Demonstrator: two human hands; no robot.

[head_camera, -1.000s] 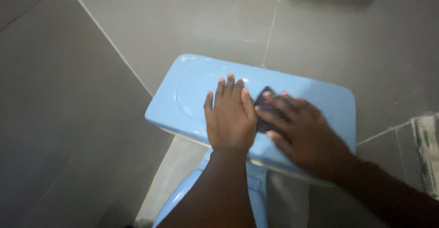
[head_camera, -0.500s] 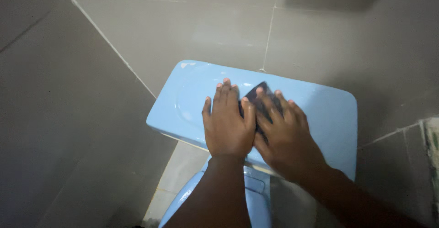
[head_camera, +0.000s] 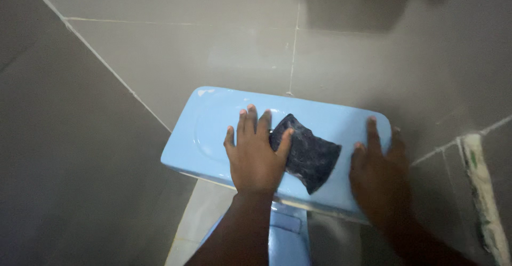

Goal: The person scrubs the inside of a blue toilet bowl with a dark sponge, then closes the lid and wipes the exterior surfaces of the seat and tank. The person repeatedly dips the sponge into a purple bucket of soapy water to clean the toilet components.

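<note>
A light blue toilet cistern lid point(head_camera: 210, 119) lies across the middle of the view. My left hand point(head_camera: 255, 158) rests flat on its middle, fingers pointing toward the wall, thumb touching the edge of a dark scouring sponge point(head_camera: 311, 155). The sponge lies loose on the lid, just right of that hand. My right hand point(head_camera: 380, 176) lies over the lid's right end with fingers spread, apart from the sponge and holding nothing.
Grey wall tiles point(head_camera: 213, 53) with pale grout lines stand behind and to the left of the cistern. The blue toilet seat point(head_camera: 285, 236) shows below the lid. A pale strip with green marks point(head_camera: 480, 186) runs down the right side.
My right hand let go of the sponge and slid right to the lid's end. The sponge now lies uncovered. My left hand stayed on the lid; the view dropped slightly.
</note>
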